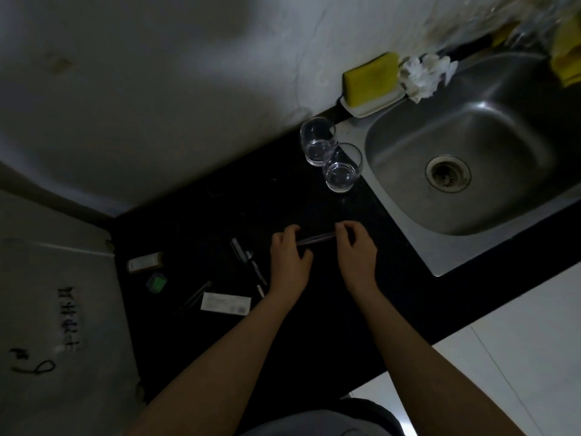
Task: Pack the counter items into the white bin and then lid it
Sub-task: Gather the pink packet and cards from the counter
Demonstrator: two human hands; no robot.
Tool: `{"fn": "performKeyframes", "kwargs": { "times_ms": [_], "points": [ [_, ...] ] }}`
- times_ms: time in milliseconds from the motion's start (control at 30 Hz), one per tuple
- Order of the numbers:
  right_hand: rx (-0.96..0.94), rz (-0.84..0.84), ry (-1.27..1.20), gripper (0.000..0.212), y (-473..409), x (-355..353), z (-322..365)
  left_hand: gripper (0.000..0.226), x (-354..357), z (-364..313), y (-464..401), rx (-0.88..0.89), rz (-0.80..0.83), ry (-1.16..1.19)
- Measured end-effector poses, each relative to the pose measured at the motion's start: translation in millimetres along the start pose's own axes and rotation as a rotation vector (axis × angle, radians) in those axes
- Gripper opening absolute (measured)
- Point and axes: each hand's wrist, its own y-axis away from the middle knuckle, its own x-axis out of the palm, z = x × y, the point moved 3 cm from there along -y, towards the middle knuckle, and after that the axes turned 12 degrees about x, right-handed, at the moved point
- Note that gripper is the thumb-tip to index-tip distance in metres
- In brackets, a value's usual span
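Counter (314, 309): black, dim, running beside the steel sink (465, 158); bears every loose item; white bin and lid not identifiable with confidence, though a large pale surface (56, 294) with dark handwriting lies at the left.
Two glasses (330, 155): clear, stemless, upright, touching or nearly so, near the sink edge; likely the heaviest and most breakable pieces, smooth-walled and slippery; best taken one at a time round the belly, set down last or cushioned.
Flat white packet (226, 304): printed label, lying flat; probably light and stiff; edge lift with fingertips.
Small bottle (146, 262): on its side at the counter's left end; light, apt to roll; grasp round the body.
Green piece (156, 283): small, just beside the bottle; kind unclear in the gloom.
Dark slim tools (248, 262): pen-like, lying near the left wrist; thin, rigid, easy to pinch mid-length.
Thin metal rod or tweezers (316, 239): held level just above the counter, between both hands; very light, stiff, slick, pointed ends worth minding.
Left hand (289, 256): fingers curled, pinching one end of the metal piece.
Right hand (356, 250): fingertips pinching the other end.
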Motion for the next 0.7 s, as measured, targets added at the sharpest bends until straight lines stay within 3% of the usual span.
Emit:
{"fn": "performKeyframes", "kwargs": {
  "times_ms": [300, 433, 567, 700],
  "points": [
    [0.001, 0.010, 0.033, 0.022, -6.6, 4.3, 6.0, 0.017, -8.5, 11.3, -1.2, 0.000, -0.102, -0.122],
    [-0.031, 0.001, 0.019, 0.019, -5.6, 8.9, 13.6, 0.016, -15.9, 11.5, -3.0, 0.024, -0.167, -0.098],
    [-0.024, 0.031, 0.080, 0.024, -5.2, 13.0, 7.3, 0.019, -12.9, 21.7, -4.1, 0.017, -0.057, -0.200],
    [-0.023, 0.026, 0.068, 0.025, -7.3, 9.2, 12.8, 0.016, -20.8, 16.4, -9.7, 0.066, -0.090, -0.211]
  ]
}}
